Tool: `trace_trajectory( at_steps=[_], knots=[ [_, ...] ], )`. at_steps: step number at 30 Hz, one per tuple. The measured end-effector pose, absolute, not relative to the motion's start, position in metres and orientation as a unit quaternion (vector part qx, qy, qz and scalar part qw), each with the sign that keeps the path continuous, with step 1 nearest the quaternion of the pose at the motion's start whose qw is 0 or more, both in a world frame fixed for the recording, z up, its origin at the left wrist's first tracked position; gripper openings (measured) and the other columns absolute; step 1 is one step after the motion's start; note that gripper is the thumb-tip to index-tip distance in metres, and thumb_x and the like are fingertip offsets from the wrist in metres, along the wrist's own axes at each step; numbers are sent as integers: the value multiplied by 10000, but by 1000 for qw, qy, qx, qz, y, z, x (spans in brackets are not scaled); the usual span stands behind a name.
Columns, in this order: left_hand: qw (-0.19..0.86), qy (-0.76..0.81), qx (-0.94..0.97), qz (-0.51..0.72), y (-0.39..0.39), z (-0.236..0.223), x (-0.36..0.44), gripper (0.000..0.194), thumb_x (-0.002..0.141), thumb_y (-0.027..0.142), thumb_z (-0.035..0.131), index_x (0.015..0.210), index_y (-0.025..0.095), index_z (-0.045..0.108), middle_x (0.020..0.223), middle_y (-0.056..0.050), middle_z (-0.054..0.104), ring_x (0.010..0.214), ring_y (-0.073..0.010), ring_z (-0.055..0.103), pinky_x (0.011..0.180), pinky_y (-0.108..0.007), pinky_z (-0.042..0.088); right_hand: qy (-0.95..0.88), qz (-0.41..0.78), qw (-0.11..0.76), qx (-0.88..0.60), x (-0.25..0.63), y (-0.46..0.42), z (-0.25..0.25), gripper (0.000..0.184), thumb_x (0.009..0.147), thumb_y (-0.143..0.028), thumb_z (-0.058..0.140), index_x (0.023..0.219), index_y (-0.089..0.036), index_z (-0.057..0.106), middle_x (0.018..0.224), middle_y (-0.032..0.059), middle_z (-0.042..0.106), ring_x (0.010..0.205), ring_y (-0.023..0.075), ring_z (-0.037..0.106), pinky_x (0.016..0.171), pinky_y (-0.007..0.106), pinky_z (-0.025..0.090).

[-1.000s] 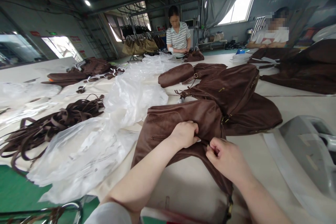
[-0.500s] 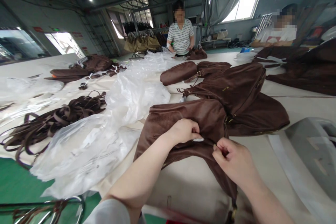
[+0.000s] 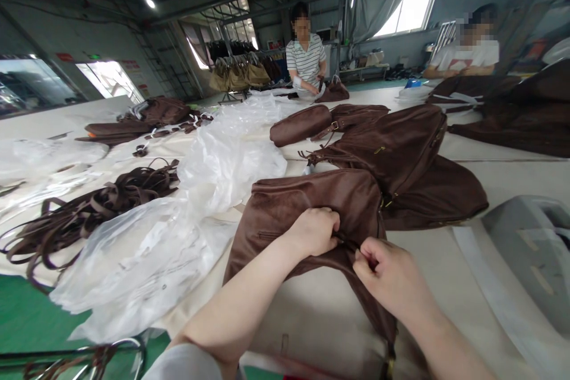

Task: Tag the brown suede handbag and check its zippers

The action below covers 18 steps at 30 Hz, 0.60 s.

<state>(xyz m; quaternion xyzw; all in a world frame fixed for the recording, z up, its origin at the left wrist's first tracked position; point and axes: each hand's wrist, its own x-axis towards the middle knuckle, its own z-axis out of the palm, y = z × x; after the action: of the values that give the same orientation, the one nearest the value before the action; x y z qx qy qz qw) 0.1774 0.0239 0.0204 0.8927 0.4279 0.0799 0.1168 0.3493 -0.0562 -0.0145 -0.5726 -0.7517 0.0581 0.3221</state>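
A dark brown leather bag [image 3: 267,208] lies on the pale table in front of me, with a short zip slit [image 3: 268,236] on its face and a strap part [image 3: 371,303] running down to the right. My left hand [image 3: 316,230] is closed at the bag's opening edge, fingers curled down and fingertips hidden. Close beside it, my right hand [image 3: 387,267] pinches the same edge between thumb and forefinger. A dark fold of the edge stretches between the two hands. Whether the left fingers also hold something small cannot be seen.
More brown bags [image 3: 401,136] are heaped behind mine. Crumpled clear plastic bags [image 3: 146,267] and a tangle of brown straps [image 3: 107,202] lie to the left. A grey plastic object [image 3: 529,249] sits at right. Two people [image 3: 307,59] work across the table.
The white piece under my left fingers is out of sight now. My right hand has shifted slightly left, nearer the left one. The person opposite has bent an arm over a small brown bag.
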Motion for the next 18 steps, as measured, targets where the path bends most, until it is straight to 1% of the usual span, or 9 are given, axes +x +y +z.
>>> trace_trajectory(
  at_steps=[4,6,8,10,12,13,16,18],
  knots=[
    [11,487,869,87,13,13,194,173,744,158,593,915,154,576,943,-95,608,867,-236,586,796,-350,439,-753,63,323,-570,347,-56,-16,176,755,-205,514,595,-210,440,539,-39,521,489,112,463,513,245,281],
    [-44,520,846,107,13,8,200,191,784,92,503,961,142,557,979,-113,594,906,-243,578,838,-378,428,-753,71,331,-564,347,-57,-15,178,753,-207,515,594,-210,436,542,-39,522,492,111,463,514,241,287],
    [-71,540,829,126,16,6,201,212,801,80,472,992,137,545,996,-119,582,927,-249,572,845,-388,429,-747,77,342,-564,348,-57,-14,181,750,-217,519,589,-210,436,540,-40,521,495,110,465,517,237,295],
    [-47,537,832,133,21,9,195,206,787,159,545,992,138,548,992,-115,576,910,-253,573,821,-379,449,-735,81,351,-574,351,-56,-13,178,740,-228,525,584,-211,442,527,-46,512,493,109,465,520,236,300],
    [15,506,852,135,25,15,183,241,752,255,620,963,152,566,977,-96,576,878,-238,579,803,-354,468,-723,87,350,-589,354,-54,-12,172,731,-240,528,579,-212,454,515,-51,505,489,109,464,522,237,299],
    [53,478,866,137,27,18,176,242,749,284,629,952,164,577,971,-82,579,869,-223,581,806,-337,473,-720,91,344,-596,355,-54,-12,168,730,-246,528,579,-213,462,514,-51,507,493,111,467,524,239,299],
    [145,387,899,143,30,24,160,253,750,304,627,979,200,601,969,-44,586,873,-185,583,834,-295,476,-719,101,309,-614,359,-51,-11,153,727,-250,523,583,-216,484,527,-47,530,515,121,483,533,245,296],
    [151,381,899,155,30,19,161,295,717,291,652,993,201,603,974,-44,584,884,-187,579,852,-296,476,-722,107,279,-624,360,-48,-12,148,731,-251,516,589,-217,491,542,-42,545,533,127,491,539,248,294]
  ],
)
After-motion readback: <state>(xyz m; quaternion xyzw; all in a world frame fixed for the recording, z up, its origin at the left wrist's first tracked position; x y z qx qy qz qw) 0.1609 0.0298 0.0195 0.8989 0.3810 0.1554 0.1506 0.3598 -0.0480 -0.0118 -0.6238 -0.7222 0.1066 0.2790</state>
